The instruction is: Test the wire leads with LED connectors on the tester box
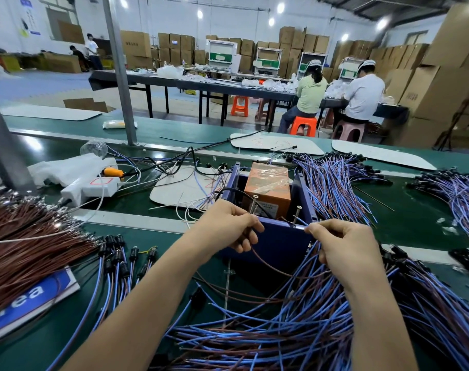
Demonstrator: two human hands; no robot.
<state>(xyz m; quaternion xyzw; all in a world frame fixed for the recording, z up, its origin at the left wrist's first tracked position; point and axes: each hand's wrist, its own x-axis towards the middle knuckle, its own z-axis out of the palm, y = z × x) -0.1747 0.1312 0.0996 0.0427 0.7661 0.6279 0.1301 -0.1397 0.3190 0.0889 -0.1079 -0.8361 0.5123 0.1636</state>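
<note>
Far L: brown wire bundle (27,250) on green belt (415,210). L hand (228,226) pinches a brown lead (270,265) w/ curled fingers, right by the L screw (253,204) on the blue tester box (281,242), center. R hand (345,245) pinches a blue lead (304,225) tip beside the R screw (297,216); contact unclear. Blue/brown wire pile (321,330) lies front-R.

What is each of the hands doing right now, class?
Left hand: pinching a thin brown wire lead.
Right hand: pinching a thin blue wire lead.
</note>
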